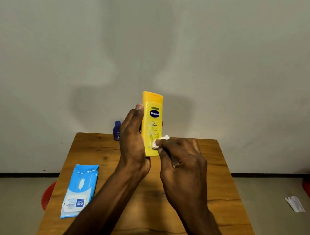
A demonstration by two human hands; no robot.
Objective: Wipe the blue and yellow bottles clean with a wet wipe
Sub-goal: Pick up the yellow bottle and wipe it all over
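— Where was the yellow bottle (152, 124)?
— Upright above the table (220, 182), cap up; the left hand (133, 140) gripped its side.
— And the right hand (181, 163)?
— Fingers curled round a bunched white wipe (160, 142), pressing it to the bottle's lower front.
— The blue bottle (117, 130)?
— Standing at the table's far edge, half hidden, maybe just behind the left hand. The wipes pack (80, 190) lay near-left

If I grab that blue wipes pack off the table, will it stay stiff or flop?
The wipes pack would probably sag: it looks like a soft, creased film pouch. Lying flat on the table, it shouldn't roll. Its glossy film may be slightly slippery.
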